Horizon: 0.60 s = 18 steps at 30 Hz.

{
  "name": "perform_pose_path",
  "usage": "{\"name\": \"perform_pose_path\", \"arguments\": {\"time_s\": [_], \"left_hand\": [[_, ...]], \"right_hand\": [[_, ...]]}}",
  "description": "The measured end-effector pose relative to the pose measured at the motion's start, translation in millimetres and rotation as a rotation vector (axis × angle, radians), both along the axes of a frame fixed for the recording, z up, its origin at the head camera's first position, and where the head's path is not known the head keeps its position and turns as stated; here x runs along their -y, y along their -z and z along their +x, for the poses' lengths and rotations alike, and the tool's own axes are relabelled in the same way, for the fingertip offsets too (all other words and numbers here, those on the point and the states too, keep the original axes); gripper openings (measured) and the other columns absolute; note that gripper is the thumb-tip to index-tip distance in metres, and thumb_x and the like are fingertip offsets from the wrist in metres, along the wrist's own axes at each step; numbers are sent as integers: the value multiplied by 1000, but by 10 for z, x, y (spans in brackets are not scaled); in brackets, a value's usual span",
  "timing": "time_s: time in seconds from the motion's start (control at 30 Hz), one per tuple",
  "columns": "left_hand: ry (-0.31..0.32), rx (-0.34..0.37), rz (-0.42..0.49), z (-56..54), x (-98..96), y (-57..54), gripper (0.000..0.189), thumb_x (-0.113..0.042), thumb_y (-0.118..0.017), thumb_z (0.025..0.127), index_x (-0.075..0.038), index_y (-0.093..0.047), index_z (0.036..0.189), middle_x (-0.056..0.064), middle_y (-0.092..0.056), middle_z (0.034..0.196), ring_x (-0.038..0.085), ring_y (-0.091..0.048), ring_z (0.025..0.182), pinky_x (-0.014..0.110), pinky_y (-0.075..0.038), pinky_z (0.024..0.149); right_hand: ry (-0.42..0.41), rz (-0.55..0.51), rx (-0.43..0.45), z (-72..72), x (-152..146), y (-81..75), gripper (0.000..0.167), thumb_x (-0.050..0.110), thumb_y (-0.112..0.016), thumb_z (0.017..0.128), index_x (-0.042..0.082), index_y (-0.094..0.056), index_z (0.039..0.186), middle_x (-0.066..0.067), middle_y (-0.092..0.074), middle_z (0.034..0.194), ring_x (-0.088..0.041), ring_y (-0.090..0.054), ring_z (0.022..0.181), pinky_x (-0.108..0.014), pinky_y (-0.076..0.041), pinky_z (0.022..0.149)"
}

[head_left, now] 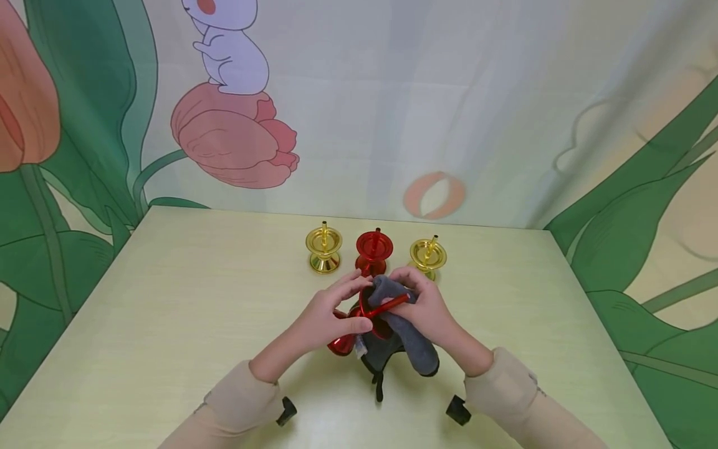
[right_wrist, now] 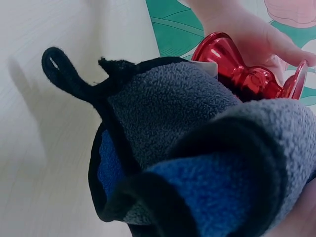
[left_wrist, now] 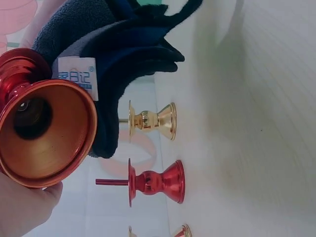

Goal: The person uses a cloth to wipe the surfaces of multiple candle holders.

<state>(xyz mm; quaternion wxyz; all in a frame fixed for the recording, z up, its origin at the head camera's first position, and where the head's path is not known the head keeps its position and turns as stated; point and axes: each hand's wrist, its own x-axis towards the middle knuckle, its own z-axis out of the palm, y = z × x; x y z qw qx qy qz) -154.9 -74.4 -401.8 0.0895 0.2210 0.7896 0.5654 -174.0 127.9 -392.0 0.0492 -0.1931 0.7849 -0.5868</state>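
Observation:
A red metallic candle holder, its flared base [head_left: 340, 345] tipped toward the lower left, is tilted above the table in my left hand [head_left: 322, 315]. Fingers and thumb of that hand grip it around the dish. My right hand [head_left: 429, 312] pinches a grey-and-blue cloth [head_left: 419, 345] at the dish, beside the holder's red spike [head_left: 392, 304]. The cloth drapes downward, with a black hanging loop [right_wrist: 64, 74] at one edge and a white label [left_wrist: 78, 74]. In the left wrist view the holder's hollow underside [left_wrist: 64, 148] faces the camera.
Behind the hands stand three upright candle holders in a row: a gold one [head_left: 324, 260], a red one [head_left: 374, 247] and another gold one [head_left: 428, 255]. They stand on a pale wooden table [head_left: 185, 299]. A printed curtain [head_left: 359, 125] hangs along the table's far edge.

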Motion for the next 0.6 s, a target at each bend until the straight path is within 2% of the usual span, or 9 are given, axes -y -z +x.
{"name": "perform_pose_path", "arguments": {"time_s": [0.07, 0.13, 0.27, 0.33, 0.43, 0.6], "left_hand": [[-9, -2, -2, 1, 2, 6, 59, -34, -67, 76, -24, -44, 130, 2, -25, 145, 27, -33, 129, 33, -52, 79], [-43, -23, 11, 8, -5, 15, 61, -33, -68, 75, -24, -43, 130, 2, -29, 143, 25, -33, 129, 30, -52, 77], [-145, -95, 66, 36, -28, 21, 58, -27, -69, 75, -21, -46, 128, 2, -43, 134, 23, -42, 122, 24, -52, 72], [-167, -123, 79, 44, -38, 30, 54, -26, -67, 77, -19, -49, 126, 2, -48, 130, 21, -46, 119, 23, -52, 73], [-152, -125, 65, 50, -44, 30, 49, -27, -63, 80, -16, -49, 127, 3, -51, 128, 19, -48, 118, 22, -51, 77], [-67, -67, 82, 21, -21, 7, 46, -26, -59, 84, -12, -48, 127, 7, -53, 126, 22, -49, 117, 29, -50, 81]], "right_hand": [[-2, 0, 1, -1, 1, -1, 32, 0, -64, 76, 3, -50, 104, -18, -57, 102, -21, -56, 92, -31, -48, 79], [-5, -8, 2, -6, 1, 0, 31, 1, -64, 76, 3, -50, 104, -18, -57, 103, -19, -56, 92, -33, -48, 79], [20, -36, 10, -23, 0, 12, 30, 0, -64, 76, 3, -51, 103, -18, -58, 102, -13, -56, 90, -35, -47, 80], [43, -52, 19, -33, -1, 20, 30, 0, -64, 76, 2, -51, 103, -17, -58, 101, -12, -56, 89, -35, -46, 81], [72, -59, 25, -44, -10, 40, 30, 0, -65, 75, 2, -51, 102, -12, -59, 97, -11, -56, 88, -35, -44, 81], [45, -69, 32, -36, -21, 60, 32, -1, -65, 74, 1, -50, 103, 3, -58, 93, -9, -56, 88, -34, -45, 80]]}}
